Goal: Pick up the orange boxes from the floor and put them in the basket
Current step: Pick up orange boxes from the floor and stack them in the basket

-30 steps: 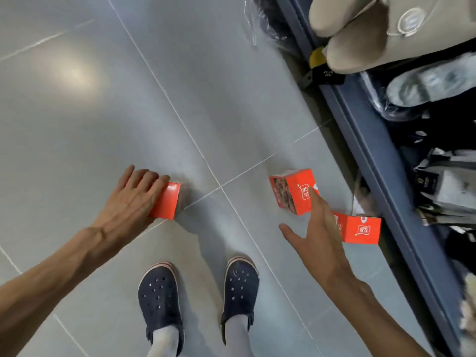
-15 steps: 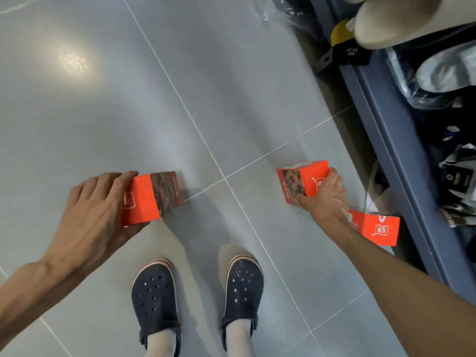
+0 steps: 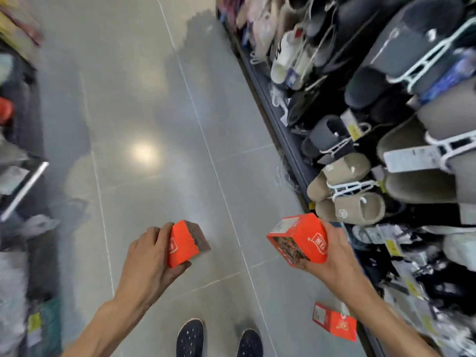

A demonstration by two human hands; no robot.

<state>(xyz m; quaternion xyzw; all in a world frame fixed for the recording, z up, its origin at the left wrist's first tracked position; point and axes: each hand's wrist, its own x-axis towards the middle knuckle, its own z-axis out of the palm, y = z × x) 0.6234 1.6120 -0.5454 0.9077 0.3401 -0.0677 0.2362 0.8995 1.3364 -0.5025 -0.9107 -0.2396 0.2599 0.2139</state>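
Note:
My left hand (image 3: 149,264) grips a small orange box (image 3: 184,243) and holds it up above the grey tiled floor. My right hand (image 3: 334,261) grips a second orange box (image 3: 300,239), also lifted, with its printed picture side facing me. A third orange box (image 3: 334,322) lies on the floor low at the right, close to the foot of the shelf and partly behind my right forearm. No basket shows in this view.
A shop shelf (image 3: 291,140) full of hanging slippers runs along the right side of the aisle. Blurred goods and a rack (image 3: 23,186) line the left side. My dark clogs (image 3: 190,338) stand at the bottom edge. Grey tiled floor (image 3: 154,112) stretches ahead.
Both hands have closed on their boxes and lifted them off the floor. The view has swung upward from the floor to the aisle ahead.

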